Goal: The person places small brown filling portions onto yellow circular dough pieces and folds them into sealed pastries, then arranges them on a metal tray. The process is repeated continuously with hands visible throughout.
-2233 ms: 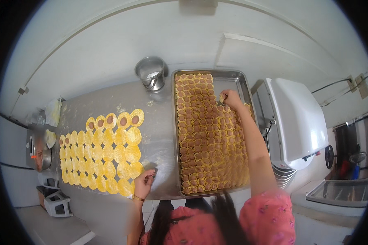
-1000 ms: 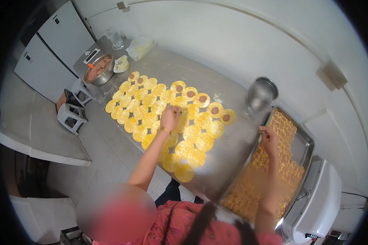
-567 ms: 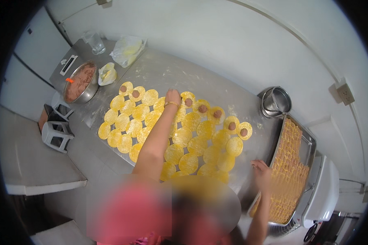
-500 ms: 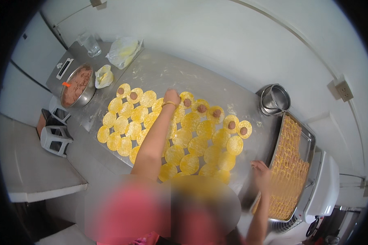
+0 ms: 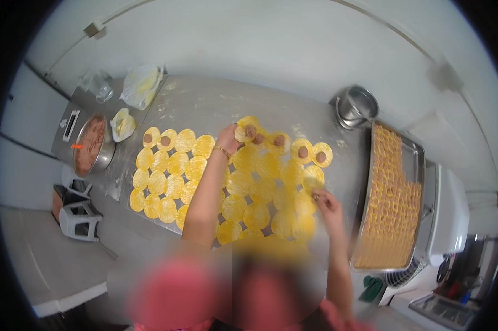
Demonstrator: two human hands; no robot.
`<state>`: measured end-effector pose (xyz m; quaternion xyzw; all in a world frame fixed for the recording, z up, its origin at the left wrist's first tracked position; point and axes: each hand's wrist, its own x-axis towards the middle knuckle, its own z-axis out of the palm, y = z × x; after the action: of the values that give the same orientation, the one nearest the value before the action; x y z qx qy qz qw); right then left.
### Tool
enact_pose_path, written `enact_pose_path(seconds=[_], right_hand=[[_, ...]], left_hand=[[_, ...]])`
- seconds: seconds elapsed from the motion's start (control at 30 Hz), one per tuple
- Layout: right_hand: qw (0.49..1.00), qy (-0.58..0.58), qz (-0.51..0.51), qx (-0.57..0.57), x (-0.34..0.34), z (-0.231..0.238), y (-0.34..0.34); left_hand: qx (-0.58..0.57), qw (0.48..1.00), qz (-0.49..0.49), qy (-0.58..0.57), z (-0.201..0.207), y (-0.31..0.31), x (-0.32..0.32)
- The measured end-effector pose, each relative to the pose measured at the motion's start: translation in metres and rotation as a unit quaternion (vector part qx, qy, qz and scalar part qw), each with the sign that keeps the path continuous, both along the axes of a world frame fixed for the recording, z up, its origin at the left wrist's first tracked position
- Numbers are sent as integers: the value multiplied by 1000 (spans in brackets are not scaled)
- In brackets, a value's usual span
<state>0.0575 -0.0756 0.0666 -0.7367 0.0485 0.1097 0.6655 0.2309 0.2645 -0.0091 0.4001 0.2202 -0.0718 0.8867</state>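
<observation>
Thin yellow round dough wrappers (image 5: 177, 163) lie in rows across the metal table, several along the far row topped with a small ball of brown-pink filling (image 5: 302, 151). At the far middle of the rows, my left hand (image 5: 228, 139) pinches the left edge of a filled wrapper (image 5: 245, 121), which looks lifted and overlaps its neighbour. My right hand (image 5: 329, 207) is beside the right edge of the rows, fingertips drawn together near a bare wrapper (image 5: 313, 177). Whatever those fingertips hold, if anything, is too small to make out.
On the right, a large metal tray (image 5: 365, 231) holds rows of small yellow-edged filled pieces. A metal pot (image 5: 358, 105) stands behind it. At far left are a steel bowl of filling (image 5: 104, 156), plastic bags (image 5: 142, 88), a clear jug (image 5: 98, 87) and white stools (image 5: 80, 220).
The view has shifted. My left hand now has a filled wrapper raised at its edge. My right hand has moved left, from near the tray to the edge of the wrapper rows.
</observation>
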Motion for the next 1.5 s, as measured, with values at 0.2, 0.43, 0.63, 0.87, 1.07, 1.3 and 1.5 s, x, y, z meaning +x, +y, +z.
enact_pose_path(seconds=[0.2, 0.43, 0.63, 0.87, 1.07, 1.3, 1.5], right_hand=[[947, 44, -177, 264, -6, -4, 12], [916, 63, -317, 236, -82, -33, -47], [889, 88, -368, 257, -113, -71, -61], [918, 14, -330, 220, -107, -68, -53], [952, -104, -281, -60, -108, -91, -66], [935, -40, -310, 169, -103, -58, -68], [936, -95, -283, 188, -106, -34, -59]], left_hand=[[-88, 982, -163, 43, 37, -176, -98], [218, 953, -203, -48, 15, -271, -186], [459, 800, -338, -187, 4, -284, -213], [418, 821, -317, -224, -25, -272, -214], [232, 896, -364, -103, 0, -269, -211], [168, 925, -316, -126, 4, -276, -213], [82, 952, -277, -97, 15, -283, -216]])
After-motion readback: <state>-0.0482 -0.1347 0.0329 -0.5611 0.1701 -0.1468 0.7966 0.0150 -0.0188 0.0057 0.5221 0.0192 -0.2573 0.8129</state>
